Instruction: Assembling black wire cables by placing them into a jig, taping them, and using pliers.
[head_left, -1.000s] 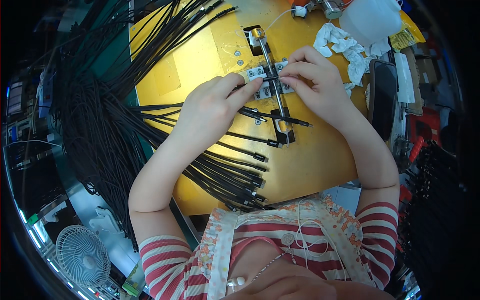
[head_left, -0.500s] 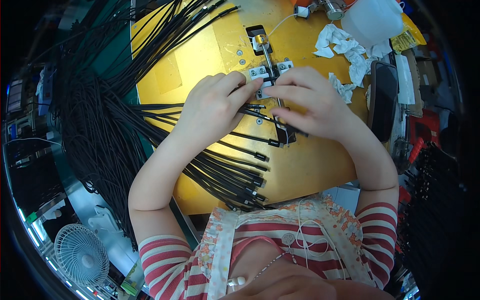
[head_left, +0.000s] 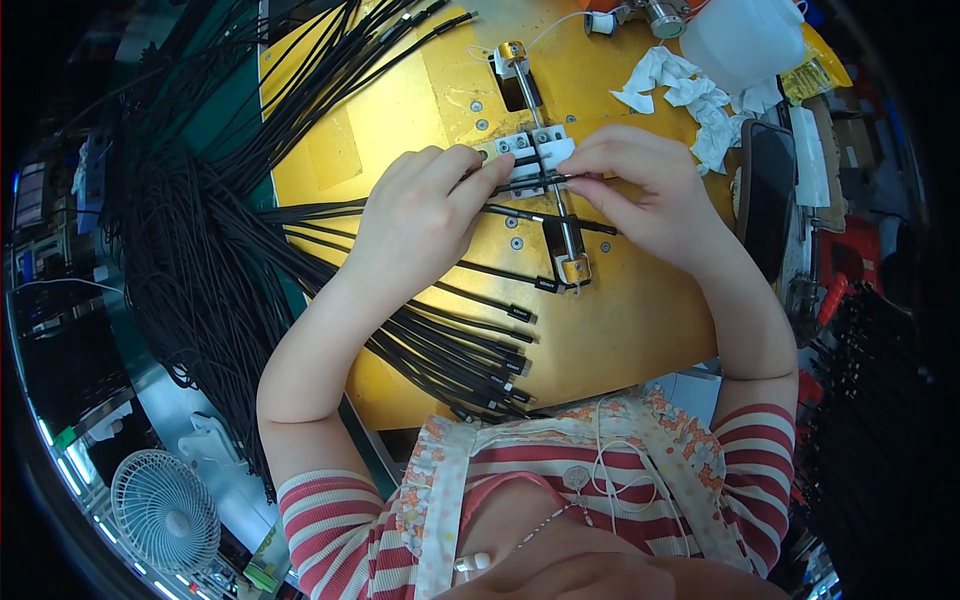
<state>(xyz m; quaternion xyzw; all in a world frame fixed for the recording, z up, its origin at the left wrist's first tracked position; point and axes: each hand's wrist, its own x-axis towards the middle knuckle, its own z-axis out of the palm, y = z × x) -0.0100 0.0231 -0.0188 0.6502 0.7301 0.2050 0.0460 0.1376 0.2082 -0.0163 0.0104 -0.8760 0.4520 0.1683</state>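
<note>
My left hand (head_left: 425, 205) is closed, thumb and forefinger pinching a black cable (head_left: 520, 184) just left of a small white clamping fixture (head_left: 532, 160). The cable lies across the fixture, under a thin metal rod (head_left: 564, 222) that has a brass-coloured piece at each end. On the fixture's right side, my right hand (head_left: 645, 190) pinches the end of the same cable between thumb and fingertips. Another black cable (head_left: 590, 226) lies just nearer to me, its end sticking out past the rod. My fingers partly hide the gripped parts of the cable.
More black cables (head_left: 480, 365) fan over the golden work board (head_left: 620, 320) nearer me, joining a large bundle (head_left: 200, 270) at the left. Crumpled white tissues (head_left: 690, 90), a white container (head_left: 745, 40) and a dark phone (head_left: 766, 200) are at the right. A fan (head_left: 170, 510) stands lower left.
The rod with its brass ends has shifted away from me. My right hand's fingers, spread before, have moved up to the fixture and closed on the cable end. My left hand has barely moved.
</note>
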